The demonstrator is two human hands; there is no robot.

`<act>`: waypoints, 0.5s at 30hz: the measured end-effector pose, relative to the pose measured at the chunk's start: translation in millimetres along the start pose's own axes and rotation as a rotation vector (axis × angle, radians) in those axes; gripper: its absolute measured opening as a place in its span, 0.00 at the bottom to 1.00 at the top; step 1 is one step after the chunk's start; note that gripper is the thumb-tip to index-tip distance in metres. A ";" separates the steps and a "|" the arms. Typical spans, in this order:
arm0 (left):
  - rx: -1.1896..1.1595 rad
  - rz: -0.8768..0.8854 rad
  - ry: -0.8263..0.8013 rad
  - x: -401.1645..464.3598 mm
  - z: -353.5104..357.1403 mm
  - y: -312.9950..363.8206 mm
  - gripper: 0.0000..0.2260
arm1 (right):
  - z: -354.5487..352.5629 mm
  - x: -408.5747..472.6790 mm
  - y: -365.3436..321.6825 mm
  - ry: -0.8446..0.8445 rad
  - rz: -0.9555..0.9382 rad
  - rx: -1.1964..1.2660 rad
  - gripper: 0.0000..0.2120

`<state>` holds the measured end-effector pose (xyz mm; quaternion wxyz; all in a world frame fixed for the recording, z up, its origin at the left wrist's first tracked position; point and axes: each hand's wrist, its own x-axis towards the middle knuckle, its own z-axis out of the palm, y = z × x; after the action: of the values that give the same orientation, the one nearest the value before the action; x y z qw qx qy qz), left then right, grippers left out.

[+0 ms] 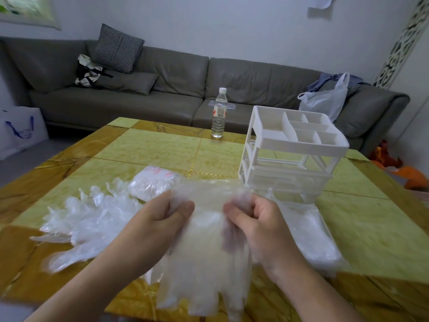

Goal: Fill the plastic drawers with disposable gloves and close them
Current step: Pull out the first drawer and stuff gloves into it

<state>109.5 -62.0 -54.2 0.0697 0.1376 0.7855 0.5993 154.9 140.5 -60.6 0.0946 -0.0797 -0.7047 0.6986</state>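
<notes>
A stack of clear disposable gloves (206, 259) hangs between my hands above the near side of the table, fingers pointing down. My left hand (167, 214) grips its upper left edge and my right hand (253, 217) grips its upper right edge. More loose gloves (88, 219) lie spread on the table to the left. A sealed pack of gloves (155, 182) sits behind them. The white plastic drawer unit (292, 154) stands at the right, its top tray divided into compartments. A pulled-out drawer (313, 238) lies in front of it, holding gloves.
The table (148, 147) is yellow-green with amber borders. A water bottle (219, 112) stands at its far edge. A grey sofa (176, 89) with cushions and bags runs behind. A white shopping bag (18, 129) stands on the floor at left.
</notes>
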 end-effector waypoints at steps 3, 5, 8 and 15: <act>-0.055 -0.010 -0.090 -0.7 -6.9 2.0 0.21 | -0.7 1.2 2.4 0.067 -0.020 -0.053 0.05; -0.068 0.017 -0.089 -0.5 -9.0 1.2 0.18 | -2.0 2.7 1.9 0.088 -0.008 -0.046 0.05; 0.078 0.188 0.098 -0.5 -7.2 0.2 0.11 | -7.0 4.0 -0.8 0.176 -0.096 -0.207 0.13; 0.765 0.894 0.193 -20.6 6.1 18.5 0.02 | -30.7 1.4 -31.2 0.010 0.142 -0.010 0.36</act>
<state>133.2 -58.0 -39.2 -0.3157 0.4150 0.8144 0.2547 161.6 170.3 -29.3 0.0479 -0.1338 -0.7004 0.6995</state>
